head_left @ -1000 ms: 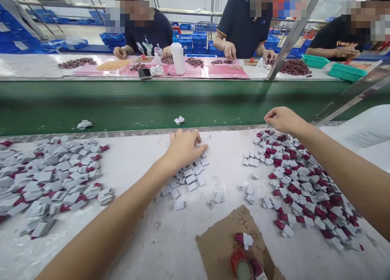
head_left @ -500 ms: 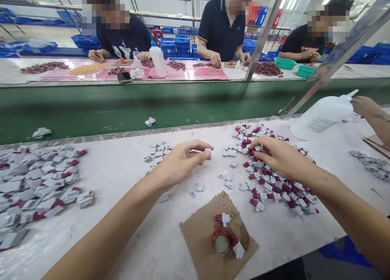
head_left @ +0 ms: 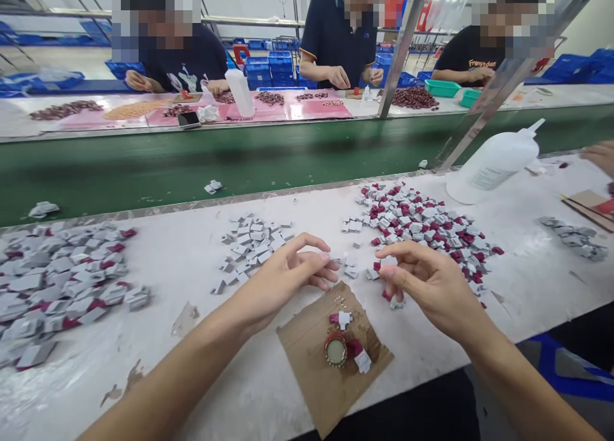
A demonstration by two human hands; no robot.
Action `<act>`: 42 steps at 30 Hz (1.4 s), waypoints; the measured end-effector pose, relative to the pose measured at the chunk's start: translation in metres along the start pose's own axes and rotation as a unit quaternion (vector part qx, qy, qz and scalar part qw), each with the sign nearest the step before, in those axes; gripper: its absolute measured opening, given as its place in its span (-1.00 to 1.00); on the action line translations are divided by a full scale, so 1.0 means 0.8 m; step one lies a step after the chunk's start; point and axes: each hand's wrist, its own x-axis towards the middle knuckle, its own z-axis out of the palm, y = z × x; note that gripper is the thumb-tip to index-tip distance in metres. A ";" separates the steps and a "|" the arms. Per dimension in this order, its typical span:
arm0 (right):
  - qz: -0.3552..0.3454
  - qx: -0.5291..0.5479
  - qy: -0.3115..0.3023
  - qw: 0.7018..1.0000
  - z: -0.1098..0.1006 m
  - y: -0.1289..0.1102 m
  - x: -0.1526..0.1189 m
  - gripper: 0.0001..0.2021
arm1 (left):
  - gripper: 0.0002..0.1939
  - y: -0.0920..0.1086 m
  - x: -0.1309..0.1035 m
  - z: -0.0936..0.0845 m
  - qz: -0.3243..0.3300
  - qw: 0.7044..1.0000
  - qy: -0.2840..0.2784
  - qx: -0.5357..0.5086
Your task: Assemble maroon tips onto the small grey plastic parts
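Observation:
My left hand (head_left: 307,265) is closed, thumb against forefinger, with a small grey plastic piece (head_left: 336,260) at its fingertips, partly hidden. Facing it, my right hand (head_left: 422,278) pinches a small maroon-and-grey plastic part (head_left: 389,261) between thumb and forefinger. Below the two hands lies a square of brown cardboard (head_left: 307,358). On it rest a red-rimmed round cap (head_left: 335,351) and two maroon-and-grey parts, one of them a tilted part (head_left: 361,356). Beyond my right hand spreads a pile of maroon-and-grey parts (head_left: 426,227). Loose grey pieces (head_left: 254,239) lie behind my left hand.
A larger heap of grey and maroon parts (head_left: 57,281) covers the table's left. At the back right leans a white squeeze bottle (head_left: 494,166) near a metal post (head_left: 460,134). A green belt (head_left: 192,163) separates me from three co-workers. Another person's hand (head_left: 602,153) shows at right.
My right hand has drawn back from the pile toward me with a part in its fingers. My left hand has come lower and nearer the cardboard. The view has shifted slightly.

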 end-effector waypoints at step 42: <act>-0.101 -0.093 -0.024 0.990 0.055 0.027 -0.106 -0.78 | -0.71 -0.042 -0.056 0.025 -0.022 0.994 0.085 0.063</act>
